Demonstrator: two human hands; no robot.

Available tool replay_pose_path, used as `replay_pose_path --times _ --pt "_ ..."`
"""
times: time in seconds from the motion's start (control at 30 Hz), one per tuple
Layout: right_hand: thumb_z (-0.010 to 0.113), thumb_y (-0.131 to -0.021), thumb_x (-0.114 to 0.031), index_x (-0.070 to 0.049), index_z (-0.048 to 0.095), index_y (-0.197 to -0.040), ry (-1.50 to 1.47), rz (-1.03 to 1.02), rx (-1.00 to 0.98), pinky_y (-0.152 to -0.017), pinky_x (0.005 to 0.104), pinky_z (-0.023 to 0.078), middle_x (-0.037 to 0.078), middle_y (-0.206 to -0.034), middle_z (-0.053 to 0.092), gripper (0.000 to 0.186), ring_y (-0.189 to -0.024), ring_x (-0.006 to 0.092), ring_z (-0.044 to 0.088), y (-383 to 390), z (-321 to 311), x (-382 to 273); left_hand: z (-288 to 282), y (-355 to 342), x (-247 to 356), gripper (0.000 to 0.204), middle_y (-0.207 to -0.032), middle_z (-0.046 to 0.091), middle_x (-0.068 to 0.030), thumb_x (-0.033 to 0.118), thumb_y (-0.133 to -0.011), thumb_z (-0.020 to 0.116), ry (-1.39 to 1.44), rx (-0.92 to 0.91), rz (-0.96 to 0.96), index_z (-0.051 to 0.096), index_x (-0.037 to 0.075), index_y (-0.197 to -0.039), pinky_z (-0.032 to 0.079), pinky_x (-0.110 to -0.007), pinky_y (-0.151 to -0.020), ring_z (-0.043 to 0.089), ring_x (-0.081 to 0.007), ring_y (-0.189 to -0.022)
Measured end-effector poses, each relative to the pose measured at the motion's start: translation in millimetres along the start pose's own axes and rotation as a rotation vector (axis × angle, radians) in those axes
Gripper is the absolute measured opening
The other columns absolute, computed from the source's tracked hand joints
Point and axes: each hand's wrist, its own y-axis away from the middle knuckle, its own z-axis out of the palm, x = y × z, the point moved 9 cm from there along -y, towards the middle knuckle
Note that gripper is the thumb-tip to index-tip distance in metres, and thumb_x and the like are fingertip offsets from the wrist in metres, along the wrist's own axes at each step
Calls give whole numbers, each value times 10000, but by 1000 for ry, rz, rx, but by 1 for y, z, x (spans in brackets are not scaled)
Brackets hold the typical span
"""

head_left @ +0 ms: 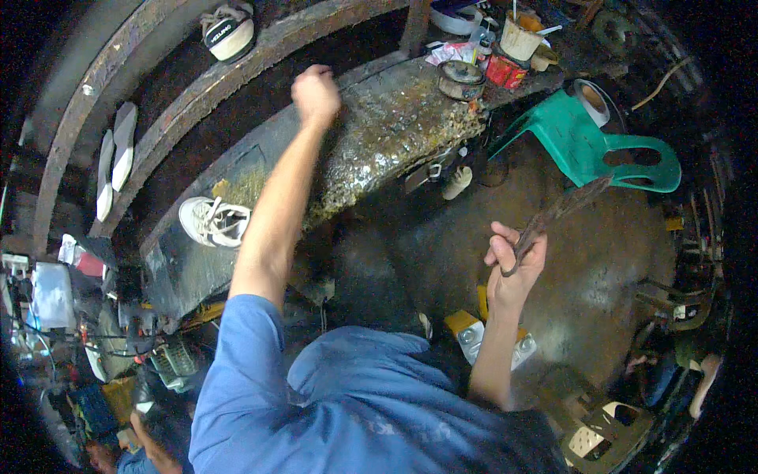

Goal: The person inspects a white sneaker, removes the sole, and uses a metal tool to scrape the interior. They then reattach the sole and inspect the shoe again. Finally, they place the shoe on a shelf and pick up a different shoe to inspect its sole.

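My left hand (317, 96) is closed over the far edge of the workbench (379, 110); whether anything is in its fingers is hidden. The bench top is dark, glossy and crusted along its near edge. A white sneaker with laces (212, 222) lies on the bench beside my left forearm. Off to the right, above the floor, my right hand (517, 265) grips a long dark brown tool (562, 207). Its thin curved end sits at my fingers and the rest points up and right; its exact kind does not show.
A black and white shoe (228, 38) rests on the rail behind the bench, with pale soles (122, 150) further left. A round tin (462, 80) and a stained bucket (521, 38) stand at the bench's right end. A green plastic chair (568, 130) stands beyond my right hand.
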Motion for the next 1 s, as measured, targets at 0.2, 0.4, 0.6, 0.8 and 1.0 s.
replay_pose_path --times 0.2,0.4,0.6,0.8,1.0 --pt "818 -835 31 -61 492 -1150 -63 26 -60 -567 264 562 268 -1082 761 463 -732 175 703 8 14 7 43 -33 -111 289 -1249 726 -224 151 -983 574 -494 -539 35 731 71 -1212 576 -488 -1001 709 -383 -1164" --pt "833 -838 9 -72 511 -1101 -83 64 -96 -562 242 549 216 -1065 784 424 -637 129 659 15 24 13 69 -35 -100 411 -1294 688 -241 279 -998 593 -558 -507 210 635 86 -1358 571 -505 -1006 689 -420 -1179" --pt "826 -837 29 -66 512 -1086 -65 45 -111 -563 246 544 223 -1064 781 412 -648 135 665 16 32 7 54 -36 -79 426 -1310 692 -225 342 -1000 584 -519 -414 180 615 85 -1339 556 -537 -1016 689 -432 -1182" --pt "819 -843 29 -64 505 -1078 -90 90 -107 -550 253 540 237 -1066 776 402 -659 143 672 16 45 20 17 50 128 166 -988 719 -188 219 -901 675 263 -229 684 708 64 -951 548 -538 -842 687 -411 -949" --pt "820 -834 17 -86 501 -1119 -48 75 -132 -544 259 538 246 -1069 773 440 -688 166 684 20 45 29 40 131 200 195 -1109 676 -224 58 -875 597 237 -417 426 732 -25 -988 545 -495 -975 648 -384 -1110"
